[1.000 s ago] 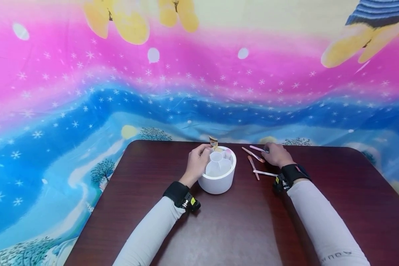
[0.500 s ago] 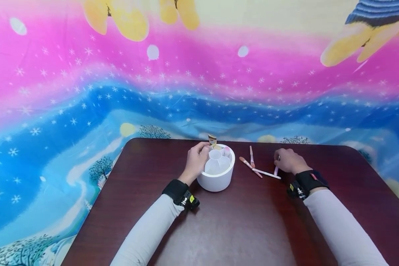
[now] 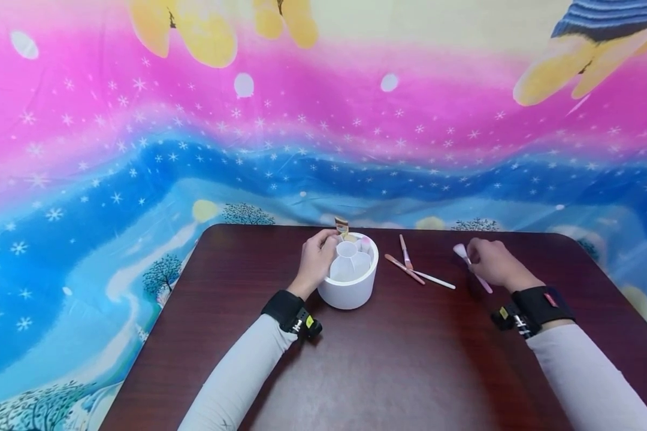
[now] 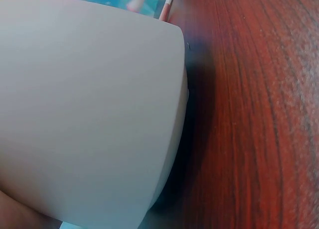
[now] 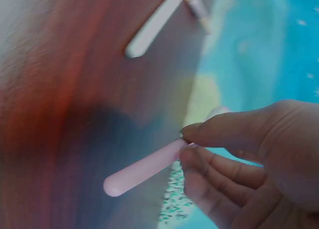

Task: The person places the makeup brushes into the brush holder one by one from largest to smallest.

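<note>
A white round organizer with inner compartments stands upright on the table. My left hand grips its left rim, with the fingers bent over the edge. The organizer's outer wall fills much of the left wrist view. Off to the right, my right hand pinches a makeup brush with a pink handle between thumb and fingertips. In the head view its pale bristles point up and left, and the handle's end slants down to the right.
Several brushes lie crossed right of the organizer: one upper pink-handled, one with orange-brown bristles, one white-handled. A small gold-brown tube sticks up from the organizer's back. A patterned cloth hangs behind the dark table.
My right hand has moved right, away from the other brushes, carrying the pink makeup brush. The brushes left behind have shifted and lie differently. My left hand stays on the organizer's rim.
</note>
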`<state>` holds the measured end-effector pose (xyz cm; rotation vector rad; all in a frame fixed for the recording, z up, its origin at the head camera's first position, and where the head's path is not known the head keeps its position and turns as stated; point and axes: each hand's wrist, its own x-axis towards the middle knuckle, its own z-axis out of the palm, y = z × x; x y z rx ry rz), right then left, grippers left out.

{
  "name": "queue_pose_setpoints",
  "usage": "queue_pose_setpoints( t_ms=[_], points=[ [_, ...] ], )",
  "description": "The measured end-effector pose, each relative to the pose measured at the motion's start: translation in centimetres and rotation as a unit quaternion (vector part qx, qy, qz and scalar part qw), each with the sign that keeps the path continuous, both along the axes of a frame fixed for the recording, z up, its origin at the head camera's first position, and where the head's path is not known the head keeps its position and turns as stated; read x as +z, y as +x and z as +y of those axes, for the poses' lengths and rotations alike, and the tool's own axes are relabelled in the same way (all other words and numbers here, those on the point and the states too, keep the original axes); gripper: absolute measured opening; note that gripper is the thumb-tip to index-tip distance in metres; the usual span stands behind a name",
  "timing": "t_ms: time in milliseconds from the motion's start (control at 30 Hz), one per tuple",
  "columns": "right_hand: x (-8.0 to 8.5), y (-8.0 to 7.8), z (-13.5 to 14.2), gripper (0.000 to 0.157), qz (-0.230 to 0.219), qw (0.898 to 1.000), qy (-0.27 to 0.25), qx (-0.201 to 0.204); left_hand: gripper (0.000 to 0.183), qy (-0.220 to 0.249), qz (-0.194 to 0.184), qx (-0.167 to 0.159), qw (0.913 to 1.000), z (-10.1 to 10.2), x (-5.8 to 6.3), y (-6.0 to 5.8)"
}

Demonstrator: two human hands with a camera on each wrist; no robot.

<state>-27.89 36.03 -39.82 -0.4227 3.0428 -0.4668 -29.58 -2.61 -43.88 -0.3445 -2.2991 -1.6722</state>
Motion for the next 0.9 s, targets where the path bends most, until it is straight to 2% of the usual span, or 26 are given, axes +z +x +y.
queue_pose_setpoints(
  t_ms=[400,667,900],
  points=[
    [3.8,1.0,-2.1,0.013,0.037,0.992,-0.122,0.005,0.033,0.001,0.007,-0.006,1.0000,-0.1,-0.1,0.1],
    [5.4,1.5,-5.3,0.012,0.076,0.975,-0.209,0.003,0.033,0.003,0.002,-0.007,1.0000,-0.1,0.0,0.1],
    [7.2,2.2,-8.5,0.014,0.115,0.958,-0.262,0.030,0.034,0.000,0.009,-0.009,0.9999,-0.1,0.0,0.1]
  ],
)
